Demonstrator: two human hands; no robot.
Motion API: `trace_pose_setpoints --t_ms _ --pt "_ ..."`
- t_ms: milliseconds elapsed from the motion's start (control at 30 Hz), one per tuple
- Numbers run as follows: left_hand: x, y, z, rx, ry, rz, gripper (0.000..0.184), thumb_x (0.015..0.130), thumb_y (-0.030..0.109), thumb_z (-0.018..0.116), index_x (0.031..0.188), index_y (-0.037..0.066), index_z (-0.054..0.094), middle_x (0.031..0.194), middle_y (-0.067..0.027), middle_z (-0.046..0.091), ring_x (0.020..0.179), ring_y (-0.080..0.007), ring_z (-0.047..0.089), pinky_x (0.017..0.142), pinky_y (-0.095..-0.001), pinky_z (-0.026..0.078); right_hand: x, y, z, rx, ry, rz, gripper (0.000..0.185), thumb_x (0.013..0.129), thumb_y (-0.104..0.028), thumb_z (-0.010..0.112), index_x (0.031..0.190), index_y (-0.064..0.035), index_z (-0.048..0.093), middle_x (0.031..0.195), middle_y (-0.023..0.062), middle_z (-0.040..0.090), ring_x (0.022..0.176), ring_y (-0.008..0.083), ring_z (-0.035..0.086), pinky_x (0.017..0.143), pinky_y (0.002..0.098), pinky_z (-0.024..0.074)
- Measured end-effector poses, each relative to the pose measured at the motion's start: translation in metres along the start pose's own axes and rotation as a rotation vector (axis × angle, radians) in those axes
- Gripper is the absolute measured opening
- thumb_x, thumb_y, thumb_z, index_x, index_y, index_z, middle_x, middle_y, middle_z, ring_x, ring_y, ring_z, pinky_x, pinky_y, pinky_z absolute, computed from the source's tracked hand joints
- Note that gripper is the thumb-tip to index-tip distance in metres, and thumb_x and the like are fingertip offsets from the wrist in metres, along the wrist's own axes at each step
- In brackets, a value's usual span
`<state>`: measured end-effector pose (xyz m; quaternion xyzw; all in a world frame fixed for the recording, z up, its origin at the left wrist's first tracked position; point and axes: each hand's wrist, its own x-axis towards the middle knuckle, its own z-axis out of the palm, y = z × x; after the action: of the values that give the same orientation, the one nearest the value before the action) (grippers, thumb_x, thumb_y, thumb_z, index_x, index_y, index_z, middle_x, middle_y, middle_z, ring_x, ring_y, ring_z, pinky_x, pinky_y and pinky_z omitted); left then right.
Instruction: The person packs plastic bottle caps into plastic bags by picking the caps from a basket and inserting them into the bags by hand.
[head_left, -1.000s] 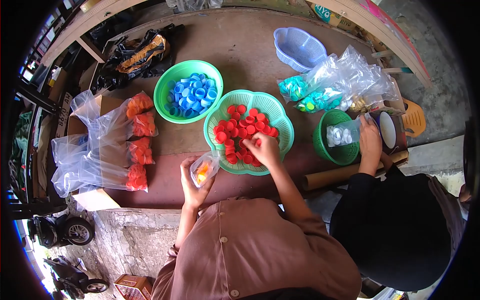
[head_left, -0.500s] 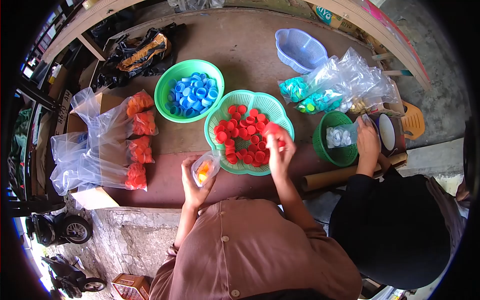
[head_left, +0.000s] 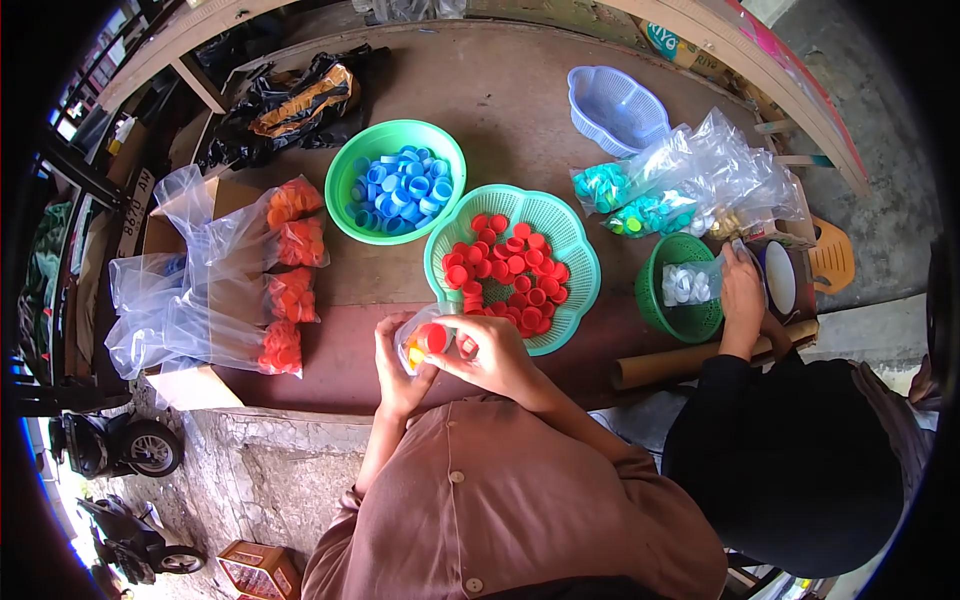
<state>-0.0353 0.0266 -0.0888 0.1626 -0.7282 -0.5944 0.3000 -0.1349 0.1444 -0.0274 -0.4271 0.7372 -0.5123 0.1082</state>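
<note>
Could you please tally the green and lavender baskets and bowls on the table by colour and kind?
Bright green bowl, holding blue caps: 1
Mint green basket, holding red caps: 1
Dark green basket: 1
Lavender basket: 1
Total: 4 (3 green, 1 lavender)

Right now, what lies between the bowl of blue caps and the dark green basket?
In the head view, the light green basket holding red caps lies between them, then a bare stretch of table.
</note>
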Motion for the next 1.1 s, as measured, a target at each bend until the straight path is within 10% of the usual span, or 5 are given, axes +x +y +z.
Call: trace_pose_setpoints --t_ms 433,733,933,1100 --pt "0.002 0.000 -0.001 0.162 -0.057 0.139 0.063 0.057 0.012 0.072 0.111 0.001 0.039 0.105 -0.0167 0.048 0.094 -0.0297 0.051 0.082 -0.0372 0.043 -0.006 0.002 0.000 -0.195 -0.052 0.014 0.030 0.065 -0.025 0.074 0.083 -0.0051 0.061 0.054 0.0063 0.053 0.048 0.0199 0.055 0.045 0.0305 0.0418" --pt "0.004 -0.008 -0.003 0.196 -0.094 0.195 0.065 0.055 0.013 0.074 0.109 0.001 0.041 0.104 -0.0169 0.047 0.095 -0.0316 0.051 0.083 -0.0382 0.043 -0.003 -0.012 0.001 -0.212 -0.139 0.048 0.050 0.065 -0.028 0.073 0.105 -0.0043 0.055 0.065 0.0094 0.058 0.057 0.0222 0.057 0.053 0.0321 0.0452" --pt "0.005 -0.004 -0.007 0.130 -0.082 0.178 0.065 0.058 0.016 0.077 0.109 0.001 0.040 0.104 -0.0164 0.047 0.094 -0.0289 0.050 0.082 -0.0372 0.043 -0.001 -0.001 0.008 0.700 0.250 0.072 0.016 0.084 -0.001 0.046 0.100 0.0009 0.046 0.083 0.0069 0.049 0.075 0.0114 0.048 0.065 0.0260 0.0412" --pt "0.007 -0.004 -0.008 0.105 -0.084 0.188 0.066 0.057 0.015 0.078 0.109 0.001 0.040 0.103 -0.0159 0.046 0.095 -0.0281 0.050 0.083 -0.0367 0.042 0.000 -0.011 0.018 0.021 0.039 -0.201 0.036 0.078 -0.006 0.057 0.112 -0.0020 0.046 0.115 0.0156 0.047 0.109 0.0266 0.046 0.092 0.0376 0.0335"
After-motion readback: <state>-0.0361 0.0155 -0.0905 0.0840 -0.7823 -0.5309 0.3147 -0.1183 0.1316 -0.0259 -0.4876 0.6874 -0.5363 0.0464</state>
